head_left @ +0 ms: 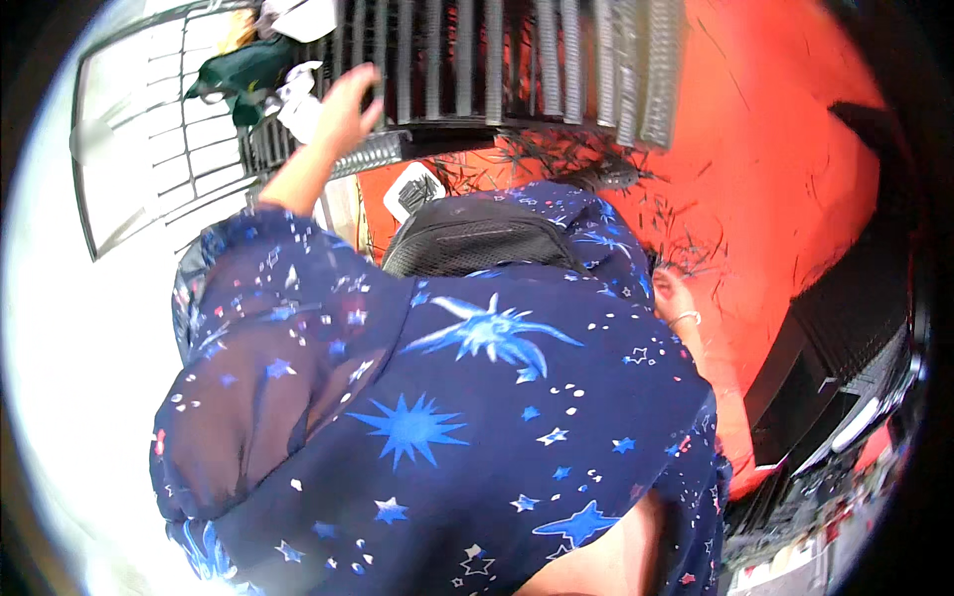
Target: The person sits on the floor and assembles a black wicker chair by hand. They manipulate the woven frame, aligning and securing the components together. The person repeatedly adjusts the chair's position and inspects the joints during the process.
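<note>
My left hand [346, 111] is raised at the upper left, beside a row of dark ribbed strips [462, 60]. Its thumb and fingers stand apart, with nothing visible between them. Low at the right, my right hand [672, 294] reaches past my blue star-patterned clothing, a pale band on its wrist. It is near thin dark slivers [686, 238] strewn over a red surface [765, 199]. Its fingers are small and partly covered, so their grip does not show. A white dish [405, 192] holding more dark slivers sits between the strips and a black mesh bag [477, 238] on my lap.
A wire rack [169, 124] stands at the far left, with a dark green cloth [243, 77] and white crumpled pieces [298, 99] next to it. Black box-like objects [825, 368] lie along the right edge.
</note>
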A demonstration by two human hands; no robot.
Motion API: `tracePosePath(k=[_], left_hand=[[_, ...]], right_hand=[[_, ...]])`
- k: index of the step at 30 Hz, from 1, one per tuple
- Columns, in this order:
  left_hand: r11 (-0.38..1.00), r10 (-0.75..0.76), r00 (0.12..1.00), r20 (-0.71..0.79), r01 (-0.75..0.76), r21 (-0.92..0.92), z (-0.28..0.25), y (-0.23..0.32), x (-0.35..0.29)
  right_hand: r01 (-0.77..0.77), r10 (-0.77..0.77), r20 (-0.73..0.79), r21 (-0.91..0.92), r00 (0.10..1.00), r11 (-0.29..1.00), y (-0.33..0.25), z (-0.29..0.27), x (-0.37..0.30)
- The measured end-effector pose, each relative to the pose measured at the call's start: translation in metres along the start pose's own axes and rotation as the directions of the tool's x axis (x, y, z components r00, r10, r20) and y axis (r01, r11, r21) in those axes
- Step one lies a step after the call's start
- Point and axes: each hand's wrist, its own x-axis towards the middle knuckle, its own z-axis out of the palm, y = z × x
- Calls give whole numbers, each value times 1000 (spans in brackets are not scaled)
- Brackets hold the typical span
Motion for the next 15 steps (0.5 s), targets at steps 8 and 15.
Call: tracePosePath(k=[8,15], left_hand=[[802,-589,385,710,388,455,-44,73,-123],[913,-382,799,464,249,323,42,20,-57]], right_hand=[[57,-117,188,295,975,954,103,63,22],[-132,184,-138,319,973,939,53,68,-24]])
